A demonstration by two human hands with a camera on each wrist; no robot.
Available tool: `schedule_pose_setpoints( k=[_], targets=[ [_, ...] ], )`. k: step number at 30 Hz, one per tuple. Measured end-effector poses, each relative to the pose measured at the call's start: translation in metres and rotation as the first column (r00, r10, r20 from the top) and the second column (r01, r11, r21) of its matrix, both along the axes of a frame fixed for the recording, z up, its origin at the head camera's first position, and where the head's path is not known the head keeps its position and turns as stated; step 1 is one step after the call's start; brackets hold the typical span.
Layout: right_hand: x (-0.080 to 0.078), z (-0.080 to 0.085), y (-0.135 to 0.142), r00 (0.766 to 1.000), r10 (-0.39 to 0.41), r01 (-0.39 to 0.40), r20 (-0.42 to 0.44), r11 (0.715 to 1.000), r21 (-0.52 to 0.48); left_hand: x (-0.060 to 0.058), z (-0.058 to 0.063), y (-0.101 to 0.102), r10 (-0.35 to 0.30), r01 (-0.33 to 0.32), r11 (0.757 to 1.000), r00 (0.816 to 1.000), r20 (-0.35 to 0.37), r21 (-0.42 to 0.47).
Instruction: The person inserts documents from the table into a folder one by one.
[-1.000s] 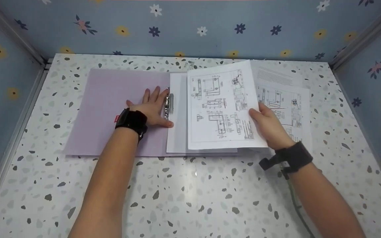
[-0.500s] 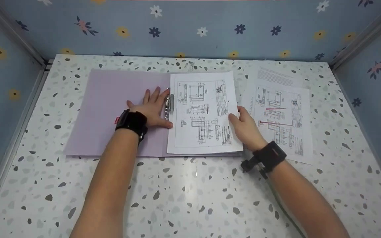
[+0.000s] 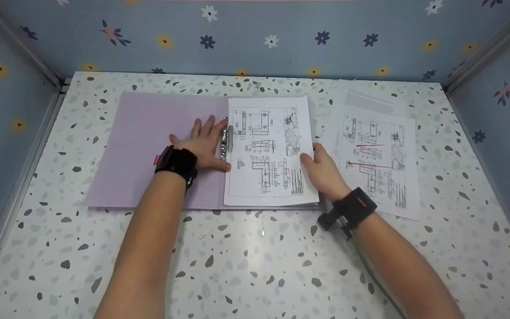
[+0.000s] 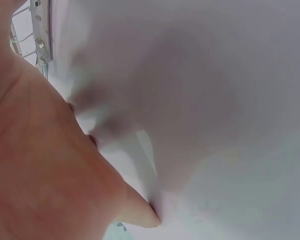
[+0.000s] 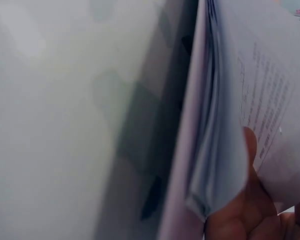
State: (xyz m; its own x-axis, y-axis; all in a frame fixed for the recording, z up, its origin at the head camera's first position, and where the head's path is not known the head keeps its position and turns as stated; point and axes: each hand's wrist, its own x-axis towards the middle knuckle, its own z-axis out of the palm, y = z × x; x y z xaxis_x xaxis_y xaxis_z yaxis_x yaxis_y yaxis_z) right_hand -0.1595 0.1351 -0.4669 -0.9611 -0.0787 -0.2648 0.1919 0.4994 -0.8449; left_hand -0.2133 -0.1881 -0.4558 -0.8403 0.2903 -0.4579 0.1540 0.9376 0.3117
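A pale purple ring binder (image 3: 148,119) lies opened flat in the head view. My left hand (image 3: 204,148) rests spread on its left cover, fingers beside the metal ring clip (image 3: 224,137) and thumb reaching over to the paper edge. A stack of paper sheets (image 3: 268,141), the top one printed with technical drawings, lies on the binder's right side. At the right edge of the stack, my right hand (image 3: 323,173) pinches the paper, thumb on top. In the right wrist view the thumb presses on the printed page (image 5: 265,95) over the layered sheet edges, above the purple cover (image 5: 182,160).
Loose printed sheets (image 3: 381,164) lie to the right, the top one with red marks. Everything lies on a speckled white table (image 3: 246,261). Blue flowered panels (image 3: 237,35) stand at the back and both sides. A cable (image 3: 376,279) runs along the right forearm.
My right hand has moved left, bringing the top drawing sheet down onto the stack over the binder's right side. The loose sheets at right are now uncovered. My left hand has stayed put.
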Motion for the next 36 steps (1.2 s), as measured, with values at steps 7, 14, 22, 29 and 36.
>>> schedule_pose_setpoints(
  k=[7, 14, 22, 29, 36],
  targets=[
    [0.0, 0.0, 0.0, 1.0, 0.023, -0.023, -0.007, 1.0, 0.0, 0.005, 0.007, 0.002, 0.009, -0.009, 1.0, 1.0, -0.009, 0.006],
    [0.0, 0.002, -0.002, 0.999, 0.046, -0.046, -0.001, 0.998, 0.033, 0.01, 0.014, 0.003, 0.001, -0.001, 1.0, 1.0, -0.019, 0.013],
    [-0.003, -0.002, -0.001, 0.999, 0.045, -0.045, 0.001, 0.998, 0.032, 0.009, 0.015, 0.004, -0.005, 0.005, 1.0, 1.0, -0.026, 0.008],
    [-0.003, -0.002, -0.001, 0.999, 0.049, -0.05, 0.013, 0.996, 0.068, 0.008, 0.015, 0.004, -0.004, 0.004, 1.0, 1.0, -0.019, 0.003],
    [-0.004, -0.004, 0.0, 0.998, 0.061, -0.061, 0.003, 0.997, 0.054, 0.009, 0.014, 0.004, 0.004, -0.004, 1.0, 1.0, -0.024, 0.003]
  ],
)
